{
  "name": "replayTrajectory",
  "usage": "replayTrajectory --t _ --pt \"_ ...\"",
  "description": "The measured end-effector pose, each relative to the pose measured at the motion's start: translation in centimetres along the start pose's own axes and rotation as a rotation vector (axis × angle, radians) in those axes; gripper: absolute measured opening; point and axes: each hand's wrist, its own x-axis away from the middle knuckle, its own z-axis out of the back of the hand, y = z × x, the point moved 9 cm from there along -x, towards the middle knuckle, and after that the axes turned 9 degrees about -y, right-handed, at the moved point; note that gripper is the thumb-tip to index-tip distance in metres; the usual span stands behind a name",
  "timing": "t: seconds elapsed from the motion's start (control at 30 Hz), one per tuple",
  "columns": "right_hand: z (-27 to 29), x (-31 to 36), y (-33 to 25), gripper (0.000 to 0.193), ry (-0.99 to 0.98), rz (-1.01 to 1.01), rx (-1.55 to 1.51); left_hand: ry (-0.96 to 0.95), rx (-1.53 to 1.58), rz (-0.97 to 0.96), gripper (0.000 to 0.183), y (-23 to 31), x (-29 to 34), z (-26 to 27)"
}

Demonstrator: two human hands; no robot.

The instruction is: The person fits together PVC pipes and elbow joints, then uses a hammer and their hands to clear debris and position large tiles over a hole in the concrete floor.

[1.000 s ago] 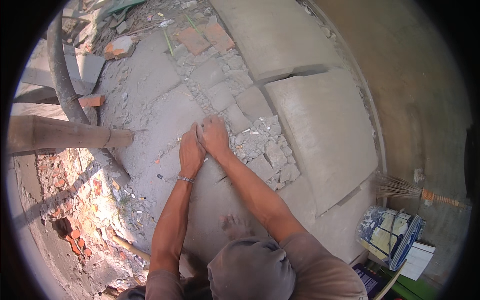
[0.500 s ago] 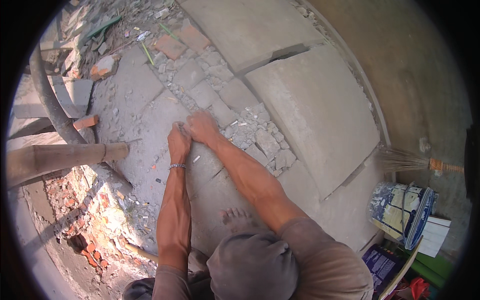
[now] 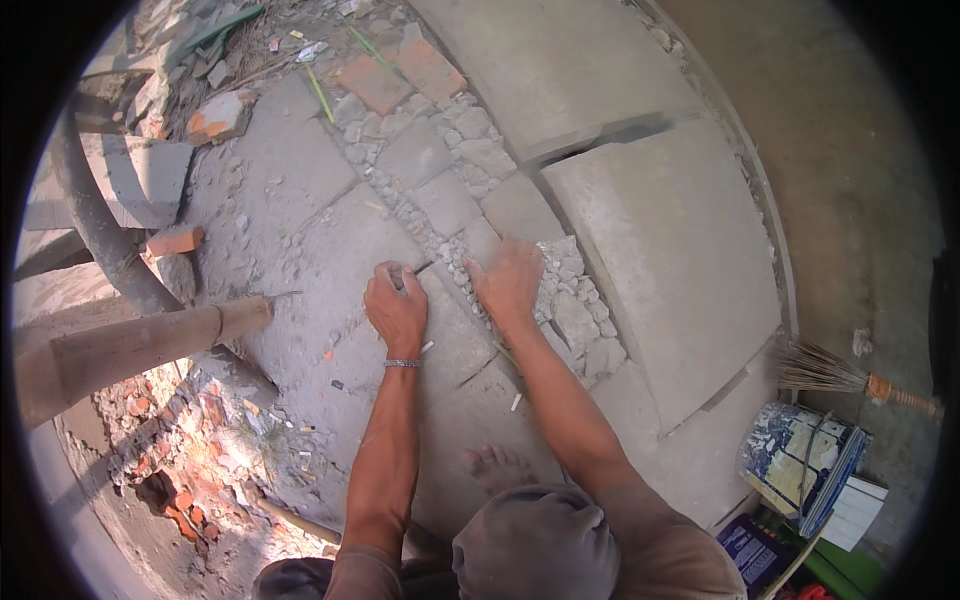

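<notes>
My left hand is above the dusty paving slab, its fingers curled round a small grey stone that shows between thumb and fingers. To its right, my right hand reaches down on the strip of broken stone, thumb apart from the bent fingers. The fingertips are partly hidden, and nothing shows in that hand. Flat grey stone pieces and small gravel lie just beyond both hands.
Large concrete slabs lie on the right, with a gap between them. A bamboo pole juts in from the left. A twig broom and a paint-stained bucket are at the right. Red bricks lie at the far end.
My hands were close together over the slab and have parted. The right one has moved right onto the broken stone, its thumb spreading. A grey stone now shows in my left hand.
</notes>
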Motion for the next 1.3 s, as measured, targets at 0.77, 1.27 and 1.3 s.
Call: replayTrajectory --t 0.77,1.27,1.3 --pt "4.6 -10.6 -6.3 0.093 0.089 0.128 -0.095 0.023 -0.274 -0.068 0.065 2.4 -1.1 0.0" --pt "2.7 -10.0 -0.6 0.09 -0.132 0.039 0.111 -0.031 -0.363 -0.068 0.064 2.8 -1.6 -0.2" --pt "3.1 -9.6 -0.8 0.089 -0.097 0.06 0.083 -0.036 -0.36 -0.066 0.063 2.8 -1.6 -0.2"
